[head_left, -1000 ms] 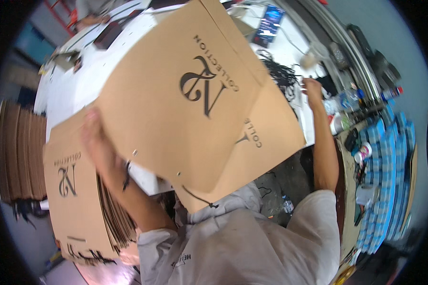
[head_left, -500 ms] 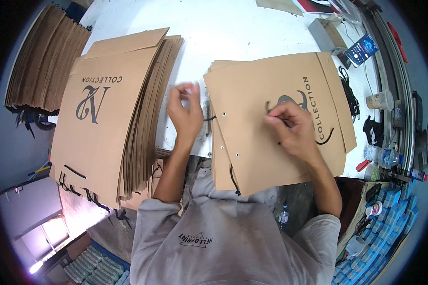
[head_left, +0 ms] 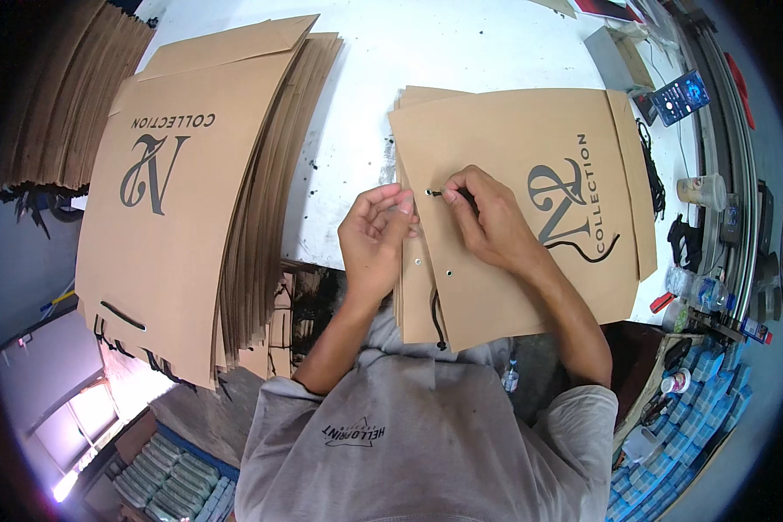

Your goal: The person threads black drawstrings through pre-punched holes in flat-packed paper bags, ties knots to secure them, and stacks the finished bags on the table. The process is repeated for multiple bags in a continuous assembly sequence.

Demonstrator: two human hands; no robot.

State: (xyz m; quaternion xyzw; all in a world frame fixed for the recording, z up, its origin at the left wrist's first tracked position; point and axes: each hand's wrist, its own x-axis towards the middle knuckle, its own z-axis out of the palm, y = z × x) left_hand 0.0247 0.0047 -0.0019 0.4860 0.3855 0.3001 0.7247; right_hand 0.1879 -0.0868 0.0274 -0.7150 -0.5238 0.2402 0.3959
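Observation:
A brown paper bag [head_left: 505, 304] with dark print lies flat on top of a few others, its edge with two metal eyelets toward my left. My right hand [head_left: 496, 222] is closed in a pinch on a black cord [head_left: 437, 193] at the upper eyelet. The cord's loose tail curves out past my right wrist over the print. At the bag's left edge is my left hand [head_left: 376, 239], fingers curled and thumb close to the index finger; whatever is between them is hidden. The lower eyelet [head_left: 450, 273] has no cord in it. Another black cord [head_left: 437, 322] hangs from the bag beneath.
On the left stands a thick stack of printed paper bags [head_left: 170, 252] with black cord handles. More brown bags [head_left: 61, 96] are piled beyond it. Along the white table's [head_left: 365, 78] right side are black cords [head_left: 651, 170], a phone [head_left: 680, 97], a plastic cup [head_left: 701, 191] and bottles [head_left: 709, 291].
My left hand has moved right to the bag's edge. My right hand has moved left and up to the upper eyelet with the cord. The view has shifted slightly.

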